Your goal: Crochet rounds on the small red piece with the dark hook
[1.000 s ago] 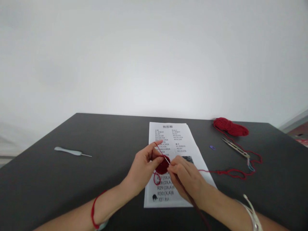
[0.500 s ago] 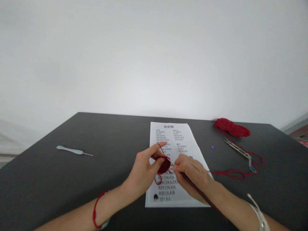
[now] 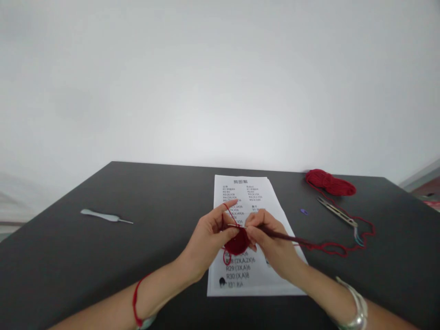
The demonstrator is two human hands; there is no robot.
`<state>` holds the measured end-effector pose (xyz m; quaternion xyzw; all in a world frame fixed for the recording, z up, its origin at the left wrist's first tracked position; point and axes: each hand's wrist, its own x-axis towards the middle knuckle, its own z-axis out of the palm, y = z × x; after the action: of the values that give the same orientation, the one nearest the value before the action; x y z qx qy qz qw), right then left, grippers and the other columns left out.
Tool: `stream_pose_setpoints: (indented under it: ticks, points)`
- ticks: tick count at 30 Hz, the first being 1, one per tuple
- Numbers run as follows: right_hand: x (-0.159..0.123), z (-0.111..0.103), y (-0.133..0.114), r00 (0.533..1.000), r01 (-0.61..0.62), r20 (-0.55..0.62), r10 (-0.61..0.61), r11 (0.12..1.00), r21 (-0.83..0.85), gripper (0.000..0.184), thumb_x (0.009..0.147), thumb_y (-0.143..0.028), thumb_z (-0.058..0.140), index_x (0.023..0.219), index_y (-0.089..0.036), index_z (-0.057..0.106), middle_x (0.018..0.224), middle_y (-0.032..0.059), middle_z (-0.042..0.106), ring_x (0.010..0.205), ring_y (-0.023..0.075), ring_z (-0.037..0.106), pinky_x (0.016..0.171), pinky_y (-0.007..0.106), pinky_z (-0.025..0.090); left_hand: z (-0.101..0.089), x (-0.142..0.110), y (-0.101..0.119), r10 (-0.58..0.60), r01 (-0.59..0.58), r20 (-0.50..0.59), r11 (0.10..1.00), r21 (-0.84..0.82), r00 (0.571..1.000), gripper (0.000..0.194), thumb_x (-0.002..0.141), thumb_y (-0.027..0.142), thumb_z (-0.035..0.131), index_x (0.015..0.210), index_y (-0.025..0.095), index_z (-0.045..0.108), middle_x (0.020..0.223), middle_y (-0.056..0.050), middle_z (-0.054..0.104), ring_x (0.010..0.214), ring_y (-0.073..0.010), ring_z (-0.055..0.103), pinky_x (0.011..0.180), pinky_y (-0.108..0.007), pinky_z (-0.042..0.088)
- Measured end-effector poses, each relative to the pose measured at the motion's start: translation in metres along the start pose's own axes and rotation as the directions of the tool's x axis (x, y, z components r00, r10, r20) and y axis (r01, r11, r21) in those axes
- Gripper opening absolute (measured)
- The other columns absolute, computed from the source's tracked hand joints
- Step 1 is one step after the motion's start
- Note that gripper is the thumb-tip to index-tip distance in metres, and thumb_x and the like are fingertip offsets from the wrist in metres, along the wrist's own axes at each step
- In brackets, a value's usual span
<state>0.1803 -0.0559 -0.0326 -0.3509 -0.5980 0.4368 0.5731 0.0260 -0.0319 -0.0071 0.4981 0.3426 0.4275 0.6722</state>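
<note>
My left hand pinches a small round piece of red crochet between thumb and fingers. Its index finger is stretched out with red yarn running over it. A crochet hook with a dark red handle is held in my right hand, lying nearly level. The hook's metal tip reaches the top edge of the crochet piece, close to my left thumb. A small yarn loop hangs below the piece. Both hands are above a printed pattern sheet, covering part of its text.
A red yarn skein lies at the back right, its strand trailing towards my hands. Thread snips and a small purple stitch marker are near it. To the left rests a grey-handled crochet hook on the dark table.
My right hand has turned, swinging the hook from a steep slant to nearly level. The hook's tip has come across the top of the crochet piece, which shows more fully now.
</note>
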Motion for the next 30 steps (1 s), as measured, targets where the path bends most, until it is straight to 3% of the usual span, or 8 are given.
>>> stream_pose_setpoints:
  ticks: [2, 4, 6, 8, 11, 15, 19, 30]
  points:
    - [-0.003, 0.000, 0.002, 0.958, 0.284, 0.075, -0.277, 0.879, -0.383, 0.013, 0.089, -0.017, 0.050, 0.077, -0.022, 0.046, 0.068, -0.0024, 0.049, 0.055, 0.0114, 0.045, 0.049, 0.023, 0.038, 0.002, 0.000, -0.001, -0.057, 0.058, 0.008, 0.996, -0.075, 0.998, 0.055, 0.068, 0.009, 0.069, 0.121, 0.016, 0.057, 0.065, 0.006, 0.059, 0.060, -0.0083, 0.053, 0.062, -0.023, 0.040]
    - [-0.005, -0.001, 0.001, 0.846, 0.501, 0.246, -0.472, 0.550, -0.668, 0.013, 0.090, -0.011, 0.047, 0.081, -0.021, 0.049, 0.069, -0.0003, 0.051, 0.059, 0.0139, 0.045, 0.053, 0.026, 0.039, 0.002, 0.000, -0.001, -0.097, 0.098, 0.013, 0.985, -0.144, 0.995, 0.055, 0.067, 0.009, 0.070, 0.121, 0.016, 0.057, 0.064, 0.005, 0.060, 0.058, -0.0078, 0.052, 0.061, -0.023, 0.040]
    - [-0.004, -0.004, -0.001, 0.753, 0.585, 0.381, -0.536, 0.282, -0.760, 0.014, 0.089, -0.007, 0.046, 0.085, -0.020, 0.050, 0.069, 0.0022, 0.053, 0.062, 0.0161, 0.046, 0.055, 0.029, 0.039, 0.001, 0.002, 0.000, -0.136, 0.140, 0.034, 0.967, -0.212, 0.990, 0.054, 0.066, 0.009, 0.071, 0.118, 0.016, 0.059, 0.063, 0.005, 0.061, 0.057, -0.0074, 0.053, 0.061, -0.023, 0.040]
    - [-0.002, -0.006, -0.002, 0.700, 0.645, 0.448, -0.556, 0.222, -0.732, 0.014, 0.089, -0.006, 0.046, 0.089, -0.019, 0.051, 0.071, 0.0033, 0.055, 0.063, 0.0166, 0.046, 0.056, 0.029, 0.040, -0.001, 0.003, 0.002, -0.185, 0.201, 0.083, 0.942, -0.270, 0.979, 0.053, 0.063, 0.007, 0.073, 0.115, 0.016, 0.062, 0.064, 0.004, 0.061, 0.058, -0.0072, 0.053, 0.062, -0.022, 0.040]
    - [0.000, -0.010, -0.002, 0.768, 0.630, 0.354, -0.534, 0.526, -0.571, 0.013, 0.090, -0.009, 0.048, 0.089, -0.022, 0.050, 0.075, 0.0008, 0.056, 0.064, 0.0136, 0.050, 0.055, 0.025, 0.043, -0.005, 0.005, 0.004, -0.237, 0.263, 0.120, 0.917, -0.301, 0.964, 0.054, 0.060, 0.005, 0.074, 0.112, 0.016, 0.064, 0.067, 0.003, 0.061, 0.060, -0.0070, 0.054, 0.063, -0.022, 0.040]
    - [0.000, -0.012, -0.005, 0.978, 0.208, 0.050, -0.202, 0.938, -0.276, 0.010, 0.086, -0.016, 0.056, 0.081, -0.023, 0.051, 0.077, -0.0011, 0.057, 0.062, 0.0108, 0.054, 0.052, 0.021, 0.044, -0.010, 0.009, 0.006, -0.186, 0.210, 0.113, 0.943, -0.259, 0.976, 0.052, 0.061, 0.005, 0.073, 0.111, 0.018, 0.065, 0.067, 0.005, 0.058, 0.058, -0.0054, 0.051, 0.060, -0.020, 0.038]
    - [-0.001, -0.014, -0.013, 0.999, 0.037, -0.006, -0.038, 0.993, -0.112, 0.010, 0.080, -0.019, 0.064, 0.075, -0.021, 0.055, 0.073, -0.0012, 0.055, 0.055, 0.0095, 0.049, 0.046, 0.020, 0.039, -0.013, 0.010, 0.010, -0.163, 0.187, 0.129, 0.961, -0.206, 0.978, 0.051, 0.061, 0.007, 0.072, 0.110, 0.018, 0.064, 0.066, 0.005, 0.057, 0.057, -0.0067, 0.050, 0.056, -0.021, 0.037]
    - [0.003, -0.027, -0.025, 0.990, 0.058, 0.136, -0.044, 0.993, -0.099, 0.012, 0.079, -0.011, 0.064, 0.072, -0.021, 0.060, 0.076, -0.0002, 0.060, 0.063, 0.0104, 0.051, 0.054, 0.022, 0.040, -0.019, 0.011, 0.016, -0.212, 0.263, 0.236, 0.941, -0.211, 0.948, 0.044, 0.058, 0.002, 0.067, 0.101, 0.015, 0.069, 0.067, 0.004, 0.056, 0.057, -0.0058, 0.050, 0.054, -0.019, 0.037]
